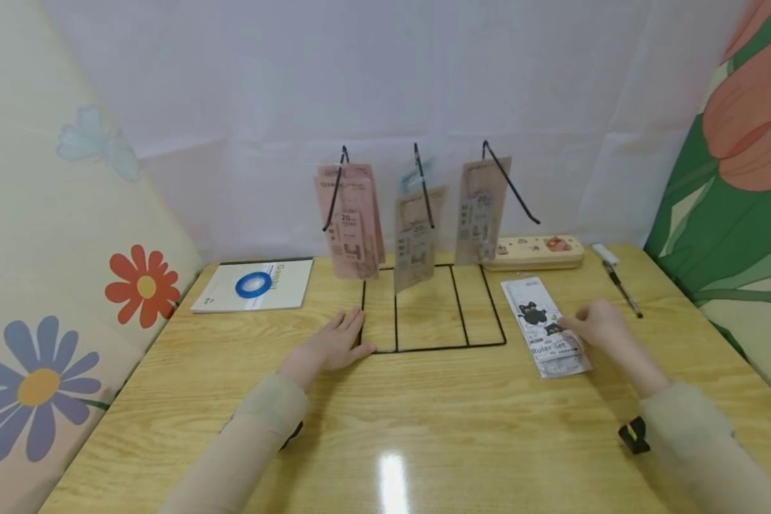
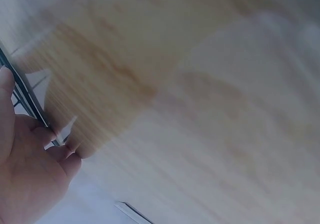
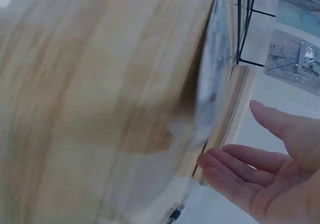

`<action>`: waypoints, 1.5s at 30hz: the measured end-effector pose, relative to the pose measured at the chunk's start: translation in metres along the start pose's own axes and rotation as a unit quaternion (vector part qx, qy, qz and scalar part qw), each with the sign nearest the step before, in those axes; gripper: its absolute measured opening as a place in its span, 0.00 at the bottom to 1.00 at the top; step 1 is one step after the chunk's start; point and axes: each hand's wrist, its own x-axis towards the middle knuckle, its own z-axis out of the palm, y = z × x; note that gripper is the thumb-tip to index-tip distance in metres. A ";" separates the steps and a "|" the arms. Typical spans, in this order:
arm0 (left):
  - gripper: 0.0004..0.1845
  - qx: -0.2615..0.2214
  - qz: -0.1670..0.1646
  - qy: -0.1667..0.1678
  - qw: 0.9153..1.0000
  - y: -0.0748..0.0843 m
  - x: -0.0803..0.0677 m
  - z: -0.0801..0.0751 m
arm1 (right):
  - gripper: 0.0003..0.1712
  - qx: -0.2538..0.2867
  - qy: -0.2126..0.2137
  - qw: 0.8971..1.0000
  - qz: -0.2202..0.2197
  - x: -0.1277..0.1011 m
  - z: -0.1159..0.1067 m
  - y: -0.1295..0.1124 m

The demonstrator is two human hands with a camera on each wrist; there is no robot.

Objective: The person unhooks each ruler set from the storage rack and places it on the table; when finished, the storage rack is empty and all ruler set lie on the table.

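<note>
While both forearms in beige sleeves stretch across a pale wooden table (image 1: 424, 428), the person's left hand (image 1: 334, 348) lies flat, fingers straight and loosely spread, with its fingertips against the front left corner of a black wire display rack (image 1: 433, 348); the left wrist view shows those fingers (image 2: 55, 141) touching the thin black wire of the base. The right hand (image 1: 600, 325), well apart from the left, rests with relaxed fingers on the right edge of a flat ruler set packet (image 1: 545, 325), which lies on the table just right of the rack's base; the right wrist view shows the palm open and the fingertips (image 3: 220, 164) at the packet's edge, gripping nothing. The packet carries a black cat drawing and the words "Ruler Set". Three bunches of hanging packets (image 1: 353, 221) dangle from the rack's hooks, each printed with "20" and a large "4"; the smaller print is too fine to read. A white booklet (image 1: 253, 285) with a blue ring on its cover lies at back left, its lettering unreadable. Behind the rack sits a cream pencil case (image 1: 536, 253), and a pen (image 1: 620, 285) lies to its right.
</note>
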 end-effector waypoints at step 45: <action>0.41 -0.011 -0.001 0.015 1.000 -0.001 0.000 0.004 | 0.38 0.335 0.030 0.941 -0.047 0.099 0.015 -0.113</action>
